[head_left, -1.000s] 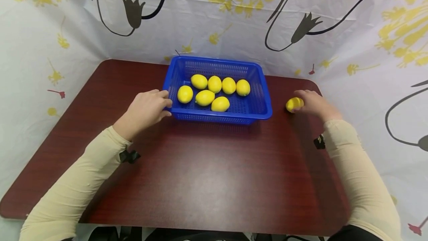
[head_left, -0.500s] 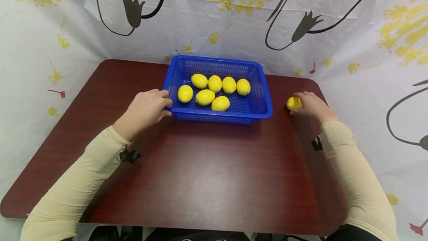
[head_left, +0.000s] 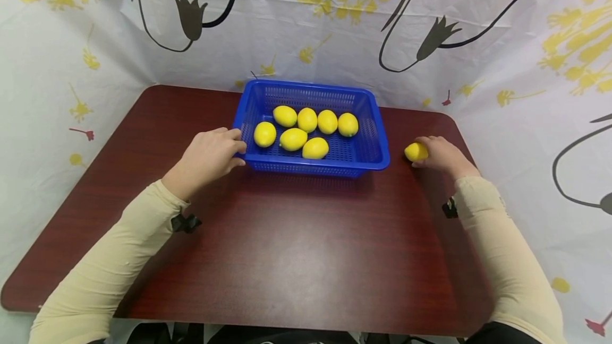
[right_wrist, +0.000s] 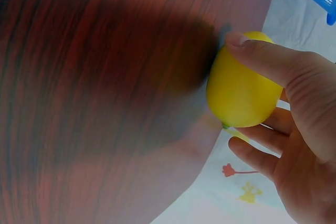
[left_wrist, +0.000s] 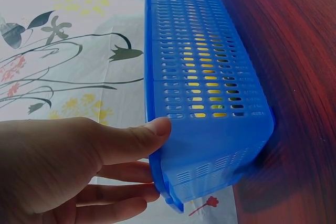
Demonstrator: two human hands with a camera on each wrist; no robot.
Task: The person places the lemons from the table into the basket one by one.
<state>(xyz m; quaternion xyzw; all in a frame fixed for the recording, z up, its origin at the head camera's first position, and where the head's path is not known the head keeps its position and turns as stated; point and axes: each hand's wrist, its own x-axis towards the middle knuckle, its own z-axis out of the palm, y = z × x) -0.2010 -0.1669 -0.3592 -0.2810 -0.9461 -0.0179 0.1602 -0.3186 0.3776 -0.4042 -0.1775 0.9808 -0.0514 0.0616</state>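
A blue perforated plastic basket [head_left: 315, 166] stands at the back of the table, with several yellow lemons [head_left: 294, 139] lying inside. My left hand [head_left: 207, 158] grips the basket's left end near the front corner. In the left wrist view, the thumb of that left hand [left_wrist: 84, 166] presses on the outer wall while its fingers curl behind the rim. To the right of the basket, my right hand [head_left: 442, 155] holds a single lemon [head_left: 415, 152]. The right wrist view has the thumb across this lemon [right_wrist: 244, 87] and the fingers around its far side, close over the tabletop.
The dark red-brown wooden table [head_left: 296, 248] has rounded back corners. A white cloth [head_left: 334, 41] with printed flowers hangs right behind it and along both sides. The basket's back rim stands close to this cloth.
My right hand has shifted slightly left and nearer to me with the lemon, its fingers now closer around it. The left hand and the basket have stayed in place.
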